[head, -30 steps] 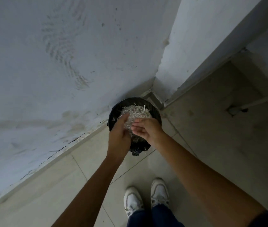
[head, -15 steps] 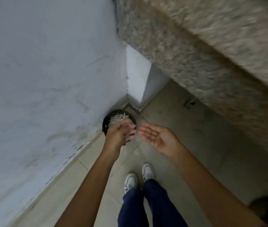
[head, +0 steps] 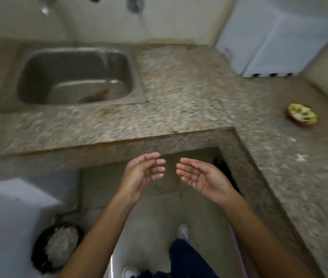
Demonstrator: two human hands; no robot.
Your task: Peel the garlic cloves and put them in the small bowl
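The whole view is smearing with motion blur, so fine detail is not resolving anywhere. At 1 to 2 o'clock near the right edge, the small bowl (head: pixel 302 115) is sitting on the speckled stone counter (head: pixel 181 93), holding pale yellow-green contents that cannot be resolved into separate garlic cloves. At 10 to 11 o'clock the steel sink (head: pixel 135 77) is lying recessed in the counter, with a brownish shape in its basin that cannot be identified; the fittings above it are being cut off by the top edge. A pale boxy unit (head: pixel 275 37) at 1 o'clock is running out of view at the top right, and its kind cannot be told. At 7 to 8 o'clock a black bin (head: pixel 39 245) holding whitish papery scraps is standing on the floor, partly behind the left forearm and beside a pale block at 9 o'clock. The 2 hands are hovering near centre, just below the counter's front edge, palms facing each other, slightly apart. The left hand (head: pixel 141 173) is showing loosely curved fingers and is gripping nothing. The right hand (head: pixel 201 177) is lying flat and spread, palm up, also carrying nothing. The L-shaped counter is closing the space from 9 through 4 o'clock; bare floor is lying open from 5 to 7 o'clock, where 2 white shoes and dark trousers are partly cut off by the bottom edge.
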